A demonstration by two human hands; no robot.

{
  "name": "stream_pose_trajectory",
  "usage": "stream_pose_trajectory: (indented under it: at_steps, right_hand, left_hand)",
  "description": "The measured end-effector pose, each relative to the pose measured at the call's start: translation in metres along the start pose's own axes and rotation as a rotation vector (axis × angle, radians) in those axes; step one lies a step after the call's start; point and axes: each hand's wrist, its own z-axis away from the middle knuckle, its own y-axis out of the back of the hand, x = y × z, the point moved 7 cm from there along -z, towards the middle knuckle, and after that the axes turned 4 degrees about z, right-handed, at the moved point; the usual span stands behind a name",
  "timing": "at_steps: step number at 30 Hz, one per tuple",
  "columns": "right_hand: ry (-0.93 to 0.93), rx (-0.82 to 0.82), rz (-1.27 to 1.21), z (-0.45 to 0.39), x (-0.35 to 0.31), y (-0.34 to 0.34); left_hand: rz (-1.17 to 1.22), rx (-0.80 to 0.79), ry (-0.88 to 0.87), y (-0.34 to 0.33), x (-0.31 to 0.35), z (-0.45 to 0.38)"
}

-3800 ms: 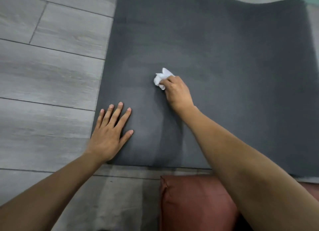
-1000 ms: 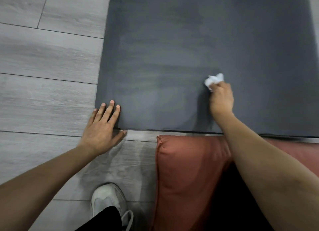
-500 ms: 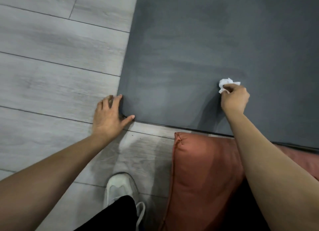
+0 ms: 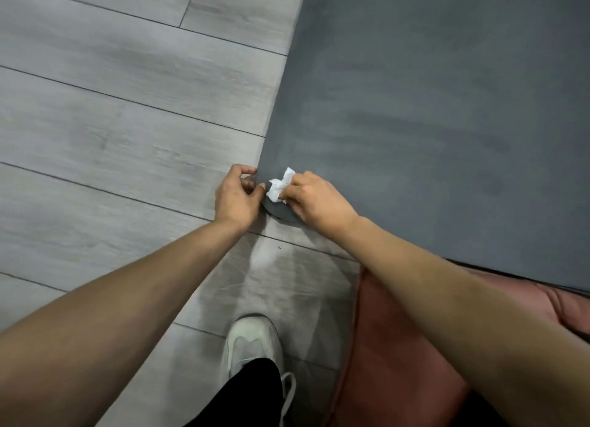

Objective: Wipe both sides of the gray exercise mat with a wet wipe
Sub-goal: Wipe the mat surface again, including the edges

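Gray mat (image 4: 431, 123) lies flat on the wood-look floor (image 4: 111, 107), and both my hands now meet at its near left corner. Half a second ago my right hand (image 4: 314, 203) was well in from the edge; it has slid across, fingers pinched on the crumpled white wipe (image 4: 279, 187), which rests on the mat's corner. My left hand (image 4: 236, 200) has curled from a loose press into a pinch on the corner's edge. Counted: one mat, one wipe, two hands, one white shoe (image 4: 253, 343), one reddish cushion (image 4: 392, 362).
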Motion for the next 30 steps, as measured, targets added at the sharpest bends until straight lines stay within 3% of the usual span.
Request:
stream_pose_trajectory:
  at_steps: [2, 4, 6, 9, 11, 15, 19, 22, 25, 28, 30]
  right_hand:
    - [-0.038, 0.029, 0.107, -0.012, 0.03, 0.015]
    - [-0.28, 0.163, 0.181, -0.021, 0.083, 0.042]
    - [-0.479, 0.188, 0.23, -0.021, 0.115, 0.056]
    - [-0.505, 0.173, 0.159, -0.01, 0.081, 0.039]
    - [-0.452, 0.146, 0.107, 0.009, 0.041, 0.02]
    - [-0.307, 0.096, 0.018, 0.024, 0.014, 0.007]
    - [-0.126, 0.02, 0.159, 0.007, 0.033, 0.013]
    - [-0.481, 0.07, 0.271, 0.028, 0.127, 0.047]
    - [-0.811, 0.195, 0.17, 0.061, 0.17, 0.077]
    - [-0.827, 0.311, -0.001, 0.051, 0.111, 0.065]
    - [-0.745, 0.25, -0.055, 0.035, 0.065, 0.041]
  left_hand:
    - [-0.031, -0.007, -0.027, -0.004, 0.002, -0.001]
    - [-0.116, -0.021, -0.145, -0.004, 0.006, -0.001]
    - [-0.29, -0.015, -0.276, -0.003, 0.013, -0.001]
    - [-0.549, 0.007, -0.488, -0.01, 0.032, 0.004]
    - [-0.512, -0.045, -0.611, -0.022, 0.043, 0.013]
    - [-0.343, -0.118, -0.571, -0.033, 0.046, 0.023]
    - [-0.484, -0.285, -0.495, -0.039, 0.039, 0.023]
    - [-0.635, -0.43, -0.525, -0.049, 0.029, 0.03]
    - [-0.645, -0.42, -0.53, -0.052, 0.026, 0.033]
    - [-0.642, -0.402, -0.531, -0.056, 0.025, 0.034]
    - [-0.679, -0.392, -0.53, -0.057, 0.025, 0.033]
